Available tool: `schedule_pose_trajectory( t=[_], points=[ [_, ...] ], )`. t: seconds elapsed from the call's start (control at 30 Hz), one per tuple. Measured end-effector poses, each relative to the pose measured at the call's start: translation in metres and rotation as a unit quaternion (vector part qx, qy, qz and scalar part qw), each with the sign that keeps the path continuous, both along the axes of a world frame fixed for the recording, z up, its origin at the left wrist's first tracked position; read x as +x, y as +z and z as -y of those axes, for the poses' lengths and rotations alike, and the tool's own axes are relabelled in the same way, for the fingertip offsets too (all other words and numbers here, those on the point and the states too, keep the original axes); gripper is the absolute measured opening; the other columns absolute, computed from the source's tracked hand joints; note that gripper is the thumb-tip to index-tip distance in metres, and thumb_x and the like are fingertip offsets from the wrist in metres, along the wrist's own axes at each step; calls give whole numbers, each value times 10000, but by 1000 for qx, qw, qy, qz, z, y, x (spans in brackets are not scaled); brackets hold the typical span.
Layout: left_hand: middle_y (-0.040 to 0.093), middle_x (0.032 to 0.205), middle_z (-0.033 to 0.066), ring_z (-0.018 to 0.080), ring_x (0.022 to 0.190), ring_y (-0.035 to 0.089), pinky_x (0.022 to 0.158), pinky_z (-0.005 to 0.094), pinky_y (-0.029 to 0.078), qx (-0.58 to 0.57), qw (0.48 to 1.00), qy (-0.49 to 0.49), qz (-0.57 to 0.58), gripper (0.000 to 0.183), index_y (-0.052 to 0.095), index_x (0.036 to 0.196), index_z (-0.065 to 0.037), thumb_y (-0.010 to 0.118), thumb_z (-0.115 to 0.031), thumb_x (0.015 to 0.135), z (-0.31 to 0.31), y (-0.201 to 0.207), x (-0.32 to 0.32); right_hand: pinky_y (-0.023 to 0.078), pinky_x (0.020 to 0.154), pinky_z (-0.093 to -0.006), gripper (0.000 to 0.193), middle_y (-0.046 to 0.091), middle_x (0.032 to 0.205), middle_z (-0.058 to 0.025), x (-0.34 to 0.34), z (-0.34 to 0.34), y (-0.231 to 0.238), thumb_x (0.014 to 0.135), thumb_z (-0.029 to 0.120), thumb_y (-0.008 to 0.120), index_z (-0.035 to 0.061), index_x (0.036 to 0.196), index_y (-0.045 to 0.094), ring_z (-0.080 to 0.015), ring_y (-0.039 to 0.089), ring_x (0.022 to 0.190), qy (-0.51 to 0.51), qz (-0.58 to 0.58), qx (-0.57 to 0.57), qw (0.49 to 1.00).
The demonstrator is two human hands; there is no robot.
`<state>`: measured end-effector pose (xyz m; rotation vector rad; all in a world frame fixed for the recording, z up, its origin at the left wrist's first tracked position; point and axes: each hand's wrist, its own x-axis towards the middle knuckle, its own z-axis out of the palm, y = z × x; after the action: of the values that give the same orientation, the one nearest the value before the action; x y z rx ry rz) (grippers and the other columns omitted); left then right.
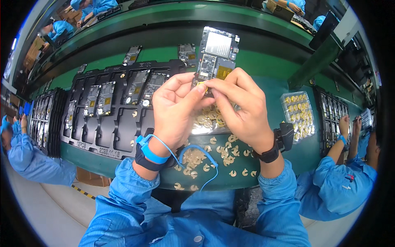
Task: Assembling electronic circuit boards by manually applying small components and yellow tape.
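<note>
My left hand [173, 113] is closed on the lower end of a black circuit board [218, 45], which stands tilted up away from me. At that lower end, a small round yellow part [201, 85] lies against the board between my thumbs. My right hand [243, 105] pinches there too, fingertips pressed together at the yellow part; they partly hide it. Below my hands is a clear tray [205, 128] of round yellow parts. Small pale notched pieces [225, 153] are scattered over the green mat nearer to me.
A black compartment tray [121, 138] with several circuit boards lies left. A second clear tray [298, 115] of yellow parts sits right. A blue coiled cord [201, 149] runs from my left wrist strap. A green post [314, 61] rises at right. Co-workers sit on both sides.
</note>
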<state>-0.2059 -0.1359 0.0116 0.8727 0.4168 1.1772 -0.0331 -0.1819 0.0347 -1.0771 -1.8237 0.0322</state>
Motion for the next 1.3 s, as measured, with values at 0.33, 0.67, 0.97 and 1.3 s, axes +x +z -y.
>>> schedule_pose_trajectory(
  t=[0.33, 0.67, 0.97, 1.3],
  points=[
    [741, 1213, 169, 196, 1039, 748, 855, 328, 677, 25, 1000, 0, -8, 243, 616, 1250, 62, 646, 59, 1008, 0, 3, 2, 461, 641, -277, 176, 612, 923, -49, 6, 0, 2, 924, 108, 820, -14, 994, 714, -94, 559, 770, -60, -224, -66, 971],
    [707, 1311, 218, 270, 1190, 717, 922, 344, 620, 31, 996, 47, -65, 336, 600, 1356, 67, 652, -53, 1046, -12, 0, -5, 442, 610, -252, 265, 598, 749, 38, 127, -89, -15, 1057, 215, 686, 66, 839, 660, -53, 515, 650, -187, -261, -263, 910],
    [750, 1144, 197, 278, 1057, 755, 825, 353, 612, 4, 994, 90, -67, 232, 637, 1238, 56, 609, -46, 1032, -17, 0, -20, 557, 970, -514, 474, 725, 1164, -261, 146, -127, -75, 864, 297, 852, -8, 1195, 704, -441, 674, 1120, -519, 189, -176, 815],
    [768, 1090, 166, 244, 1017, 759, 805, 327, 593, 24, 994, 69, -83, 205, 655, 1206, 41, 623, -44, 1021, -17, -3, -11, 532, 1064, -464, 658, 720, 1273, -270, 119, -134, -55, 757, 135, 935, -20, 1337, 668, -393, 693, 1211, -355, 42, -278, 892]
  ],
)
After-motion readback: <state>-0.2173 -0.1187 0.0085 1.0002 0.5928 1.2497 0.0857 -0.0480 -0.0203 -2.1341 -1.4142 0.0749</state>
